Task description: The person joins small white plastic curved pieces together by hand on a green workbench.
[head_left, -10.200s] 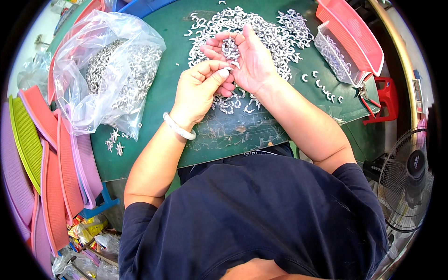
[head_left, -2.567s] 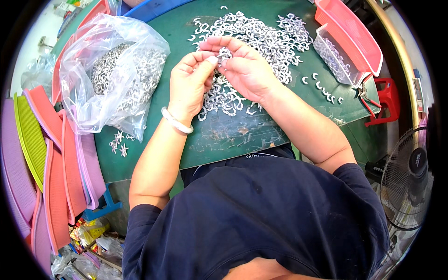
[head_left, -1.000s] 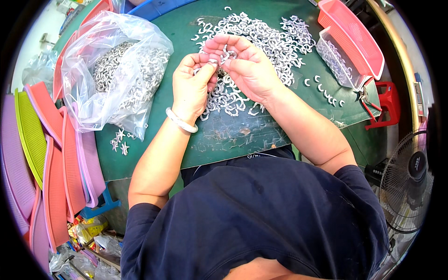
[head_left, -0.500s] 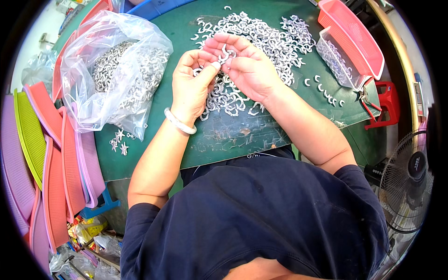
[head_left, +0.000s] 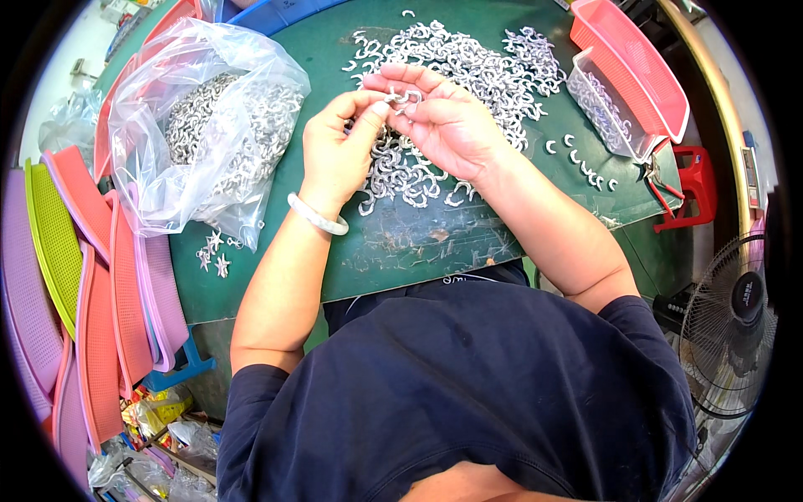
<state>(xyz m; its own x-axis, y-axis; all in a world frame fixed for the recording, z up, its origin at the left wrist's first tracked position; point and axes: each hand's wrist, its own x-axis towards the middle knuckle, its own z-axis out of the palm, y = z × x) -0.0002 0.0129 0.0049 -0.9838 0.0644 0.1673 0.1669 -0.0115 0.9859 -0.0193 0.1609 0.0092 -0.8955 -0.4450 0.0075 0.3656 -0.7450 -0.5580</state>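
Note:
Over the pile, my two hands meet fingertip to fingertip. My left hand (head_left: 341, 146), with a pale bangle (head_left: 318, 214) on its wrist, is closed, thumb and forefinger pinching the end of a small silver crescent-shaped metal piece (head_left: 407, 98). The fingers of my right hand (head_left: 456, 125) curl around the other side of it, thumb pressing in; how many pieces lie there I cannot tell. Beneath and behind both hands spreads a big heap of silver crescent pieces (head_left: 489, 75), partly hidden by my left palm and right wrist.
A clear plastic bag (head_left: 138, 180) of similar pieces stands left, near several star-shaped pieces (head_left: 222, 266). At right are loose crescents (head_left: 585, 170), a clear tray (head_left: 577, 88), a pink basket (head_left: 640, 71) and red-handled pliers (head_left: 663, 191). Colored baskets (head_left: 100, 351) stack at left; a fan (head_left: 728, 326) stands right.
My left hand has shifted slightly left and its wrist has turned a little, the thumb rising. The crescent between the fingers has turned to lie more level. My right hand has barely moved.

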